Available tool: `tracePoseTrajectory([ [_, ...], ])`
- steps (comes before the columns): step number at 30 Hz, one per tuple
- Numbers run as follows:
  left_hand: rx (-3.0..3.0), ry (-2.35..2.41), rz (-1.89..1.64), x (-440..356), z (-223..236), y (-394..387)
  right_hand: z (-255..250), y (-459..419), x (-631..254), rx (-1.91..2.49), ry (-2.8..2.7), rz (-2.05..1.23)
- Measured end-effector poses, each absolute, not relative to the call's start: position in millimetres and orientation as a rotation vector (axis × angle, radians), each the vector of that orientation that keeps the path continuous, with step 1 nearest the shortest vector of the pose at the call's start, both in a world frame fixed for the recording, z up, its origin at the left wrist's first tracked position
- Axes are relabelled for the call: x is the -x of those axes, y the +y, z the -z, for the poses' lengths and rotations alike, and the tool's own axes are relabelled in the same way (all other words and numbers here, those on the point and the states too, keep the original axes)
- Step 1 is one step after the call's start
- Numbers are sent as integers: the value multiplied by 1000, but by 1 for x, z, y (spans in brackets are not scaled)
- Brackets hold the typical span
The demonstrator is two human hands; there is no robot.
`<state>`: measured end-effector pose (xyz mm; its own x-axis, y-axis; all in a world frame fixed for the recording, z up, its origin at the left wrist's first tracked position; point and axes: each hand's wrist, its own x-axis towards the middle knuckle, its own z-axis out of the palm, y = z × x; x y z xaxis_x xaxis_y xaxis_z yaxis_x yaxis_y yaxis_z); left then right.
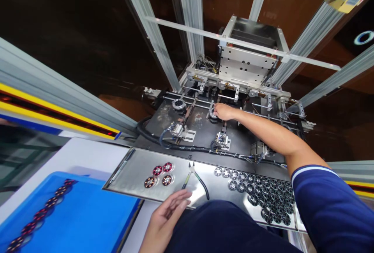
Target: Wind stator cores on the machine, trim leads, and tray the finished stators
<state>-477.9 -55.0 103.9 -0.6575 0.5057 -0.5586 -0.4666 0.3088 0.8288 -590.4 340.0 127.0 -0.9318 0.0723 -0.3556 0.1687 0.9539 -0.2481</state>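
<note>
My right hand (pixel 224 111) reaches across to a round fixture (pixel 212 114) on the black machine plate (pixel 201 122). Its fingers are bent and pressed together at the fixture's top; whatever lies between them is hidden. Low in the view, my left hand (pixel 169 216) hovers at the steel tray's front edge, loosely curled, thumb apart from the fingers and nothing visible in it. Beyond its fingertips, diagonal cutters (pixel 193 179) with green-and-black handles lie spread on the steel tray (pixel 128 177). A second round fixture (pixel 179 105) stands farther left and carries a ring-shaped metal part.
Several red and copper-coloured rotors (pixel 157 170) lie left of the cutters. Many dark round parts (pixel 270 190) cover the tray's right side. A blue bin (pixel 96 210) at lower left holds a row of rotors. Aluminium posts (pixel 191 15) and a yellow light barrier (pixel 58 111) frame the machine.
</note>
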Motion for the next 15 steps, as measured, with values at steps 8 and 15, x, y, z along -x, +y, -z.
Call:
tracePoseTrajectory([
  [8,-34,1785,-1520,473,-92,-59,-129,337,593,-267,2725,361],
  [15,-485,1969,-1409,481,-117,-44,-145,322,572,-335,2979,385],
])
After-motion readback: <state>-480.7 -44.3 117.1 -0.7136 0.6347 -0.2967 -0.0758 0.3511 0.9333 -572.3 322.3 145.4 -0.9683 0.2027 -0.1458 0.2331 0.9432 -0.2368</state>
